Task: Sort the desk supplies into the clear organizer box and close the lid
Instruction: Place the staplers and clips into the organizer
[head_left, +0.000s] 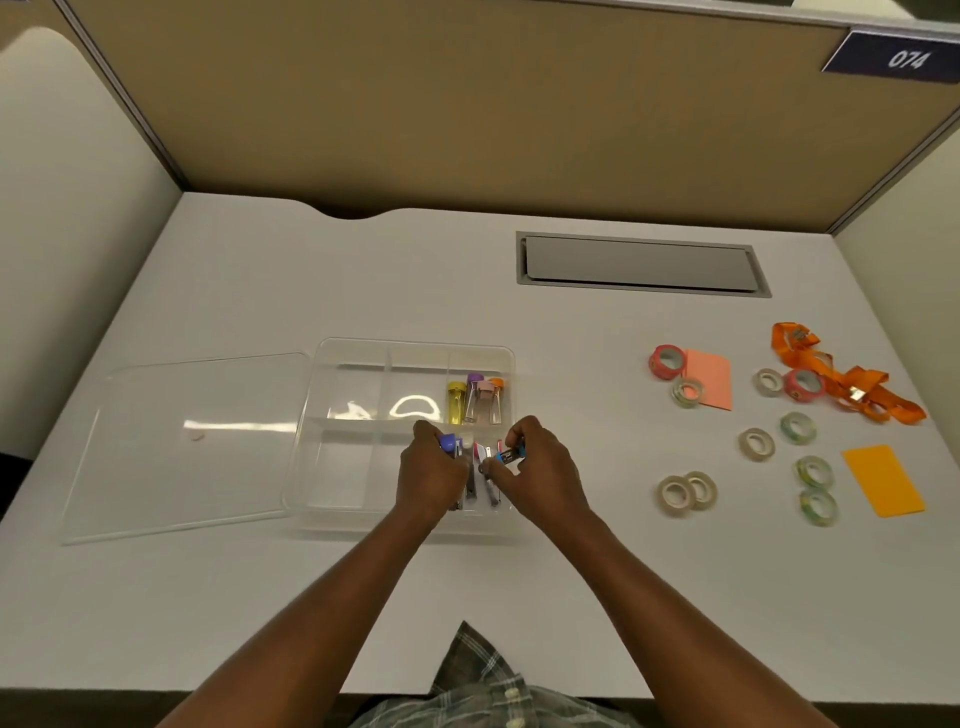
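Note:
A clear organizer box (405, 358) with several compartments sits at the desk's middle. Its clear lid (182, 441) lies flat to the left, touching the box. The back right compartment holds several small capped tubes (475, 400), yellow, purple, pink and orange. Both hands are over the front right compartment, where small staplers (480, 483) lie. My left hand (428, 473) is closed on a purple stapler (451, 445). My right hand (540, 467) pinches a blue stapler (506, 456). Several tape rolls (685, 491) lie loose at the right.
At the right are a pink sticky pad (709, 382), an orange sticky pad (883, 480) and an orange lanyard (841, 376). A grey cable hatch (641, 265) is set in the desk at the back. Partition walls stand behind and at both sides.

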